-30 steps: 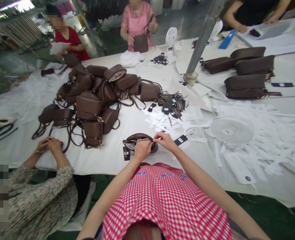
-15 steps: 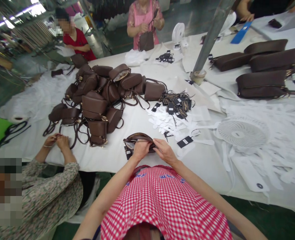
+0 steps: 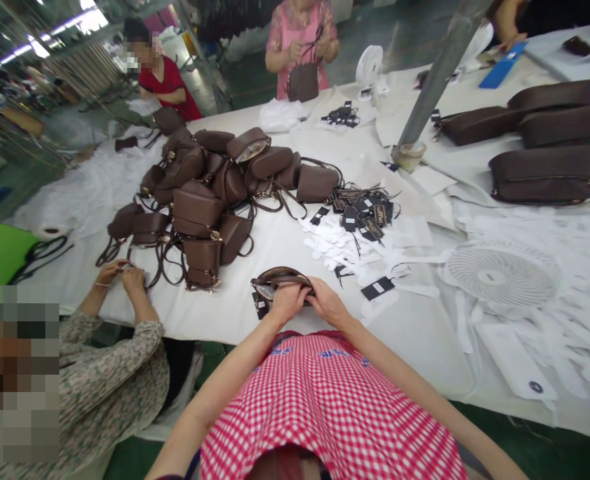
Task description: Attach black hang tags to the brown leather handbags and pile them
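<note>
Hands: left hand (image 3: 289, 301) and right hand (image 3: 327, 300) grip the right end of the small brown bag (image 3: 279, 273); fingertips partly hidden | Place: near bench (image 3: 237, 320) edge, mouth gaping | Risk: hard pinching could crease the rim; the loose black tag (image 3: 261, 307) could snag | Materials: smooth, leather-like oval shell; pale lining; flat rectangular tag

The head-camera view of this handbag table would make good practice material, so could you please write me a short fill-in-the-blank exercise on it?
1. The left hand and right hand are both at an open handbag coloured ____.
2. In the picture, the handbag pile lies to the ____ of the gold-lettered hang tags.
3. The desk fan nearest the right hand is coloured ____.
4. The co-worker's apron across the table is coloured ____.

Missing words: brown; left; white; pink.
</note>
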`<state>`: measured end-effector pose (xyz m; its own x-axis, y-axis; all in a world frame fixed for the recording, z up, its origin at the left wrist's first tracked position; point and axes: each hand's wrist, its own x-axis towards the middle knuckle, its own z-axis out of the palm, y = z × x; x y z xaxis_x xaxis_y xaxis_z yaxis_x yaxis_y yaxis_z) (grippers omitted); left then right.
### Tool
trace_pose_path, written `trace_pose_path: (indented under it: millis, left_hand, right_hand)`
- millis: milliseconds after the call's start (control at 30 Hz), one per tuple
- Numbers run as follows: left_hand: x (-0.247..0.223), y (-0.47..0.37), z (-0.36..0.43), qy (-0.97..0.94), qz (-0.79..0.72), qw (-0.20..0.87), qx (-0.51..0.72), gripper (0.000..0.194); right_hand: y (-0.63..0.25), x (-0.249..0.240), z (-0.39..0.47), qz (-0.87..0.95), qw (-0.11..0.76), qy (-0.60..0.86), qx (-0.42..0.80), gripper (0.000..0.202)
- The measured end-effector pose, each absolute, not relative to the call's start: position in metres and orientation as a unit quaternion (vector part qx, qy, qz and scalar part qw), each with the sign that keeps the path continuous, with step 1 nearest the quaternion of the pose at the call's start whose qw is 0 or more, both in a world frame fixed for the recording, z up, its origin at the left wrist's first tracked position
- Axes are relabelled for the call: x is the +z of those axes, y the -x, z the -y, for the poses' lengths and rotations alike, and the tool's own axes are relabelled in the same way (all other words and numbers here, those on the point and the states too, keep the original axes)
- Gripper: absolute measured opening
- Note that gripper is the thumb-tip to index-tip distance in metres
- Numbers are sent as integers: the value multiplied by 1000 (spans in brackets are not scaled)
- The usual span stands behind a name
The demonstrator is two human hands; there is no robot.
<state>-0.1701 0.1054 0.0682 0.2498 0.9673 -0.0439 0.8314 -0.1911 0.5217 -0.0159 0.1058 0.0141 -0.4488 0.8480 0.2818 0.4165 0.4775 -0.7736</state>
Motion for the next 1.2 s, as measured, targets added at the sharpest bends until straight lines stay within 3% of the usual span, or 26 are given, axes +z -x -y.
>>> trace_pose_path:
  millis: [333,567,767,1000,1200]
  left_hand:
    - [87,161,-111,-747,-635,192,46,21]
    - [98,170,-107,-717,-677,108,126,13]
    - [104,192,-104,-650,-725,193,119,8]
    - [111,210,-92,-650,-719,207,136,15]
    - [89,221,-89,-646,-660,288,253,13]
  right_hand:
    - [29,6,-115,817,233,483,212,11]
    - [30,6,-116,808,209,517,187,8]
    - [9,0,-112,810,219,524,144,14]
    - [-36,-4,-104,804,250,523,135,21]
    - [-39,23,-114,822,180,532,96,17]
